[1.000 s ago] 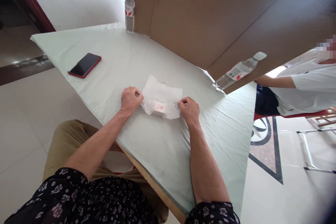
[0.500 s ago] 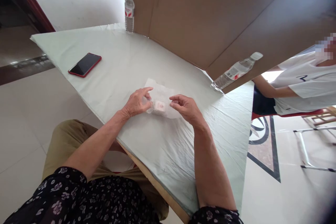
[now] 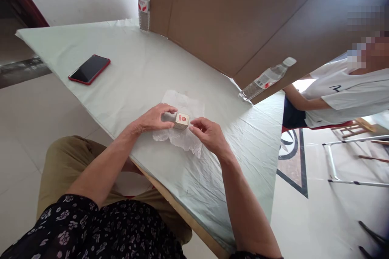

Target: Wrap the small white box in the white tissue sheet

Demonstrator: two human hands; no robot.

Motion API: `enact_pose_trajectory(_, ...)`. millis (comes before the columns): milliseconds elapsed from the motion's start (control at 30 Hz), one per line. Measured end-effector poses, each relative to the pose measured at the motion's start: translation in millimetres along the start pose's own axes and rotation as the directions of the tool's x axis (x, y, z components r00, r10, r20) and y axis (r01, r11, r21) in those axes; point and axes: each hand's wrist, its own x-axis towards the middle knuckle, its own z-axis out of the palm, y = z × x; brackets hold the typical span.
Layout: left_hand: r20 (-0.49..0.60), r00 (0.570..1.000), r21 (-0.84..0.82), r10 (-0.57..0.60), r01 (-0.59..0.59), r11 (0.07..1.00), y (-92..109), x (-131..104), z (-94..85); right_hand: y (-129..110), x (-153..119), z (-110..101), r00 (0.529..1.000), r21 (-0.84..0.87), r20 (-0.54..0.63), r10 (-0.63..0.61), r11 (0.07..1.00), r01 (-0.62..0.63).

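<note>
White, thin wrap (image 3: 186, 139) lies spread and crumpled on the pale tablecloth (image 3: 130, 62), in front of you. Small cream box (image 3: 182, 119) with a red mark sits on it, between your two hands. Progress, judging by the layout: wrap opened out, box's top face exposed. Box not off the wrap; wrap not folded away. Box looks closed, so probably unopened; contents hidden. Your left hand (image 3: 154, 117) has thumb and fingers spread apart, tips at the box's left end; can't tell whether they clamp it. Your right hand (image 3: 209, 132) has thumb and fingertips slightly parted, just beside the box's right side, gripping nothing visible; contact unclear. Red-edged phone (image 3: 89, 69) lies well apart, untouched.
</note>
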Motion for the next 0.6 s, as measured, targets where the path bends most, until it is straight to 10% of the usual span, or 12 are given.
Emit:
enact_pose_trajectory(233,0.197,0.98,0.379,-0.008,-0.069,0.923,-7,-2,12.1,11,26,23,0.982,-0.123,-0.115,-0.152,0.983,0.138)
enact_pose_trajectory(433,0.177,0.978,0.484,-0.111,0.012,0.875,-1,0,8.0,54,10,-24,0.883,-0.071,-0.467,0.051,0.993,-0.095)
enact_pose_trajectory(600,0.187,0.973,0.491,-0.135,0.027,0.871,-1,0,6.4,83,-10,-47,0.867,-0.194,-0.478,0.141,0.946,-0.261)
